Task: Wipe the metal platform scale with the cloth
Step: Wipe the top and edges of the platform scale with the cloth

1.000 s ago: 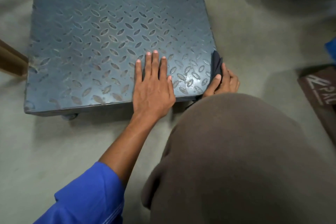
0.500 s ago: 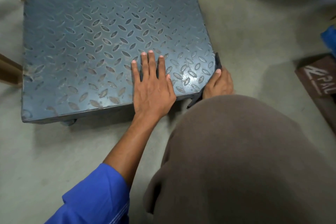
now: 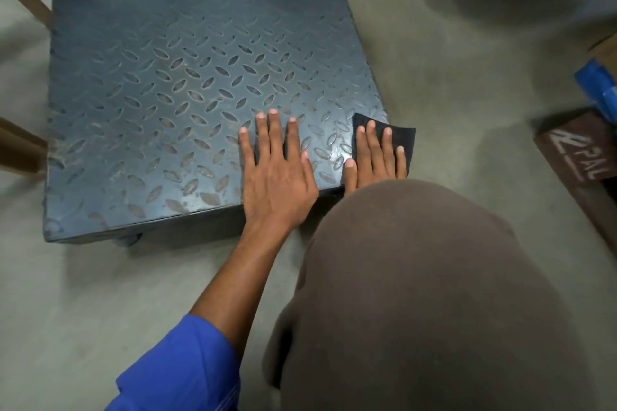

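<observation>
While the dark, scuffed scale (image 3: 187, 77) with its raised oval tread sits on the floor (image 3: 467, 77), the left hand (image 3: 277, 177) lies flat and empty on it, and the right hand (image 3: 375, 157) presses a dark cloth (image 3: 405, 138) flat over its near right corner.

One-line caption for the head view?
Right hand presses dark cloth flat on platform scale's near corner; left hand braces beside.

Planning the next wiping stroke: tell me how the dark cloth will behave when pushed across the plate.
The cloth is probably thin and floppy: it lies flat under the right hand and hangs past the scale's right edge. The raised tread will likely snag it, so it may bunch. Flat fingers should keep it spread.
</observation>
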